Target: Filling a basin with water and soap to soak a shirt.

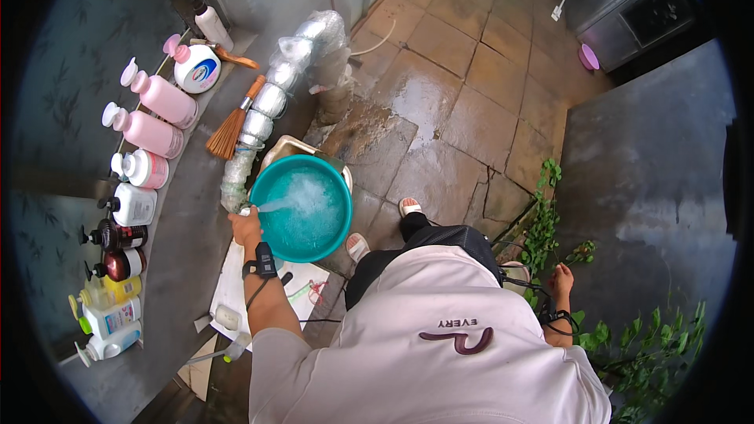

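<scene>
My left hand (pixel 245 224) is closed around the tap (pixel 247 210) at the lower end of a wrapped pipe (pixel 271 99). A stream of water (pixel 276 205) shoots from the tap into a round teal basin (pixel 344 220), where the water churns white with bubbles. Beneath the basin shows the rim of a cream-coloured tub (pixel 284 146). Away on the other side of my body, my right hand (pixel 561 279) hangs beside climbing green leaves, its fingers loosely curled with nothing visible in them.
Several pump bottles (pixel 149 129) line the ledge at left, near a straw brush (pixel 230 131). A white board (pixel 228 286) carries a soap bar (pixel 228 316). Wet paving tiles (pixel 424 98) stretch ahead. At right stand a grey panel (pixel 652 165) and leafy vines (pixel 542 224); a pink bowl (pixel 588 56) lies farther off.
</scene>
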Tool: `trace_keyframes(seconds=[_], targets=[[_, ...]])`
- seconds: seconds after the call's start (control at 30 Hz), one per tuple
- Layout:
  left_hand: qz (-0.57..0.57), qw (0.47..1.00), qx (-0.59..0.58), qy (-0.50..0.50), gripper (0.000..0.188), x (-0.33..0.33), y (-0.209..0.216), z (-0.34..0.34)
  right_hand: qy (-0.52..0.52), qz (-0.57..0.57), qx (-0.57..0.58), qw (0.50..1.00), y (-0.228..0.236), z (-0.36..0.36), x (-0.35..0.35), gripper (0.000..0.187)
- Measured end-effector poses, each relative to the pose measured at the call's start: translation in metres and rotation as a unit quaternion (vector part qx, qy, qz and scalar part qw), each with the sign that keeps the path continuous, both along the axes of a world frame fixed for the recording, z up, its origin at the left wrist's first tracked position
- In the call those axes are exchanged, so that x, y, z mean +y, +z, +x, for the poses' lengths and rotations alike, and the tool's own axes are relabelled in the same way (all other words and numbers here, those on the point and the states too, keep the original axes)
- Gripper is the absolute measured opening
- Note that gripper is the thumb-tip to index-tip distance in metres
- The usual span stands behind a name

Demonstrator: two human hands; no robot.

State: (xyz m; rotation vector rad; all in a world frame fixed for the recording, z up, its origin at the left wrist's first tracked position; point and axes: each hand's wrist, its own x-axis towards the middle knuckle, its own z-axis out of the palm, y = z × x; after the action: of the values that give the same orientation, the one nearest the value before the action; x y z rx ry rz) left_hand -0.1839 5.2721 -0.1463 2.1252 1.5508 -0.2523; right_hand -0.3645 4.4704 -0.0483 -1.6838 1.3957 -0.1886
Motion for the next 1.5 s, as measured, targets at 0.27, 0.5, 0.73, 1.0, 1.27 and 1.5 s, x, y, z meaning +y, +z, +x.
trace_keyframes(seconds=[0.27, 0.5, 0.73, 1.0, 1.27, 1.5], targets=[[0.015, 1.000, 0.010, -0.009, 0.056, 0.002, -0.006, 0.000, 0.045, 0.000, 0.010, 0.999, -0.003, -0.002, -0.011, 0.026], [-0.116, 0.990, -0.044, 0.074, 0.065, 0.013, -0.015, -0.001, 0.015, 0.002, 0.024, 1.000, 0.003, 0.006, 0.003, 0.022], [-0.246, 0.917, -0.199, 0.241, 0.070, 0.016, -0.036, -0.005, 0.027, 0.012, 0.029, 0.999, 0.008, 0.005, 0.009, 0.021], [-0.276, 0.905, -0.184, 0.265, 0.067, 0.021, -0.049, -0.003, 0.032, 0.018, 0.026, 0.999, -0.005, -0.001, 0.002, 0.026], [-0.259, 0.918, -0.155, 0.257, 0.074, 0.019, -0.049, -0.003, 0.027, 0.047, -0.003, 0.999, -0.004, 0.006, 0.012, 0.026], [-0.279, 0.913, -0.166, 0.246, 0.076, 0.023, -0.058, -0.008, 0.027, 0.047, 0.008, 0.999, -0.015, 0.000, 0.006, 0.027]])
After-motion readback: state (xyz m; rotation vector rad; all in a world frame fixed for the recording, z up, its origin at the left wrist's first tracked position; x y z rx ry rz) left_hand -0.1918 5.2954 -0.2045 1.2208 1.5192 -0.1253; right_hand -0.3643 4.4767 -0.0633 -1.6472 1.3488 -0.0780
